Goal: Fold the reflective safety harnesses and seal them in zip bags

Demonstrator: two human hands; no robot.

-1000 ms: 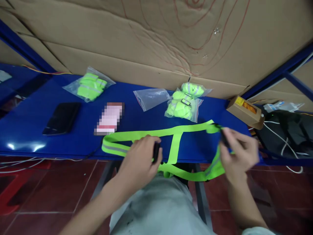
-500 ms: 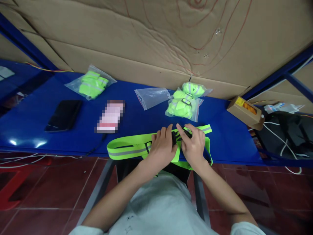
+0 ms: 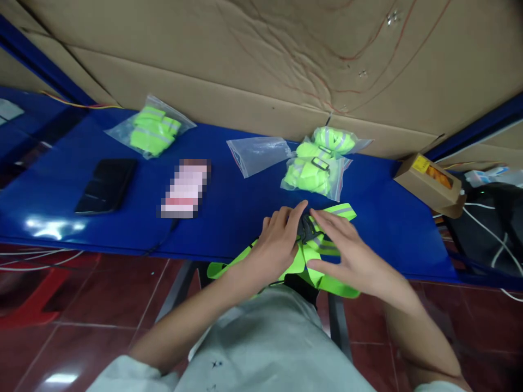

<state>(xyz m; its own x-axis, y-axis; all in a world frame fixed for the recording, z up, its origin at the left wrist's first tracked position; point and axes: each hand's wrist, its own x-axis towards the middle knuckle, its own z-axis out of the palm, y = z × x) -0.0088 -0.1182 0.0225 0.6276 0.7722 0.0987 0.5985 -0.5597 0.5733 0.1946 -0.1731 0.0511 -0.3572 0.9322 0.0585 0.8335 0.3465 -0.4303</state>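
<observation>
A neon-yellow reflective strap (image 3: 342, 211) with a grey stripe lies in loops at the table's front edge, some of it hanging over. Its black plastic buckle (image 3: 307, 230) sits between my hands. My left hand (image 3: 278, 239) is closed around the buckle's left side, the index finger stretched along its top; the fingertips underneath are hidden. On the other side my right hand (image 3: 343, 245) is open, thumb apart from the fingers, with the fingertips close to the buckle's right end and the strap passing beneath the palm.
Bagged neon straps (image 3: 308, 177) are stacked beyond my hands, beside a flat clear zip bag (image 3: 259, 155). Another bagged strap (image 3: 153, 130) lies at the back left. A black phone (image 3: 107, 185), a blurred-out phone (image 3: 186, 189) and a cardboard box (image 3: 429, 185) are on the blue table (image 3: 229, 209).
The left strap loop has been drawn off the table toward my lap. My right hand has opened and turned, its thumb now spread, and the buckle shows more clearly. The view has shifted slightly.
</observation>
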